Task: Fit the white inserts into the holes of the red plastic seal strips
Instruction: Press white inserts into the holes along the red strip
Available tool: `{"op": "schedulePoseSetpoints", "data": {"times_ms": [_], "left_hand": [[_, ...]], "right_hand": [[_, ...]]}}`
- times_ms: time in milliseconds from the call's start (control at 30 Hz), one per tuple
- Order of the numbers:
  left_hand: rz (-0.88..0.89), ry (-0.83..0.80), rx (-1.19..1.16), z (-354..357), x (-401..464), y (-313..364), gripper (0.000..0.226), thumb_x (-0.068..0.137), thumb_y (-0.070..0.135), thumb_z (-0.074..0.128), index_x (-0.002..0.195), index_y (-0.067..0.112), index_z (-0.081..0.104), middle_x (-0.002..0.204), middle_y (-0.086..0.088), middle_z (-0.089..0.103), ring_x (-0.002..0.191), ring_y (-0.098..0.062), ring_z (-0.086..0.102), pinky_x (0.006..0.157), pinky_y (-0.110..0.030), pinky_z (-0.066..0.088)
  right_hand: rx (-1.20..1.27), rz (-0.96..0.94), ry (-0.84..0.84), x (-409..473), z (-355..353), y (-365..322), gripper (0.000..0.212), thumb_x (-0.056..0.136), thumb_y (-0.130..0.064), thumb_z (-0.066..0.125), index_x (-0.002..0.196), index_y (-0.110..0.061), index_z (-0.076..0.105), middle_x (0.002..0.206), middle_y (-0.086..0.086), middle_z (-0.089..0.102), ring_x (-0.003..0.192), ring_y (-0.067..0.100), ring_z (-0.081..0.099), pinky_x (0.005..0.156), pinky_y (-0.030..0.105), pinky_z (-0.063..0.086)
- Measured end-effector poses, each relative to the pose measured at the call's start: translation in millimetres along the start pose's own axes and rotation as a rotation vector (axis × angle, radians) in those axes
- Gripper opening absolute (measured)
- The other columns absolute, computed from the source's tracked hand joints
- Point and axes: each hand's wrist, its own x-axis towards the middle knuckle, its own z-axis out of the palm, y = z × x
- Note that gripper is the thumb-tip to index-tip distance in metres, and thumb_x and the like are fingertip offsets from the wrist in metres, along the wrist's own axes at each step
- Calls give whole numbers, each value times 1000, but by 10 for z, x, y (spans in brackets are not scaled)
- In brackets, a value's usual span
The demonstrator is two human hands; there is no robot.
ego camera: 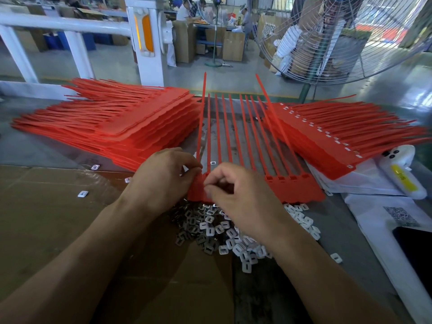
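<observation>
Red seal strip sheet (297,190) lies on the table, tails running to 12 o'clock. Left hand (161,176) pinches its left end; right hand (238,195) fingers curl there, contents unclear. Insert pile (224,232) sits at 6 o'clock, nearer the right hand.

A single wide-angle head-worn camera looks forward and down from close above the worktable (346,220), both forearms entering from six o'clock toward centre, the factory floor (112,64) stretching toward twelve o'clock, straight lines bowing near the frame edges.
</observation>
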Motion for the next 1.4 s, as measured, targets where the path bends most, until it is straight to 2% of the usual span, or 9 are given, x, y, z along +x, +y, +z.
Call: {"op": "schedulePoseSetpoints", "data": {"times_ms": [167,300,367,567,733,933,1067,1300,1400], "left_hand": [[-20,6,-304,33,-19,149,9,90,23,75,90,31,78,81,18,71,70,0,64,64,-12,44],[-59,-83,-525,73,-49,248,8,94,27,71,90,30,77,81,11,74,68,-1,64,63,-15,46],[-55,-70,-557,92,-58,260,5,92,26,73,92,29,77,82,8,73,69,-5,63,63,-19,47],[132,58,-389,89,-54,258,13,90,23,75,95,34,71,93,15,70,82,-9,65,66,-12,45],[174,75,-317,89,-39,229,10,93,25,71,91,34,69,90,16,68,84,-8,64,67,-8,41],[143,60,-337,92,-52,247,12,94,22,71,90,33,68,86,21,67,78,-1,62,65,-7,41],[154,109,-331,110,-52,274,11,89,26,74,94,34,67,91,18,67,82,-8,62,67,-8,42],[245,142,-127,96,-26,247,10,90,37,67,98,30,68,91,19,63,85,-4,59,75,-10,40],[175,141,-80,92,-10,194,8,90,34,69,96,30,70,90,18,64,85,-4,58,78,-24,47]], "right_hand": [[210,126,197,46,-82,81,9,97,-26,70,96,-34,74,86,-20,72,78,-5,66,63,9,49],[223,122,240,68,-119,104,12,98,-27,69,99,-36,77,88,-24,73,86,-6,68,69,15,55],[244,120,235,75,-108,109,13,98,-27,69,100,-36,77,86,-23,73,85,-6,69,71,17,55],[444,218,233,94,-102,132,13,96,-24,71,105,-34,73,82,-13,75,67,-2,66,62,15,53],[549,224,195,108,-116,126,8,99,-25,68,101,-24,76,88,1,78,71,7,67,65,21,55],[317,145,197,80,-96,119,11,99,-36,66,94,-31,75,87,-13,76,77,0,70,67,20,55],[310,166,208,97,-85,115,16,102,-38,62,93,-32,74,86,-18,75,79,-5,69,72,22,52],[381,252,195,96,-103,96,24,103,-39,58,91,-28,76,86,-6,77,71,0,67,67,21,51],[294,251,270,96,-129,68,28,104,-45,53,93,-30,74,89,0,76,72,8,69,59,35,52]]}}
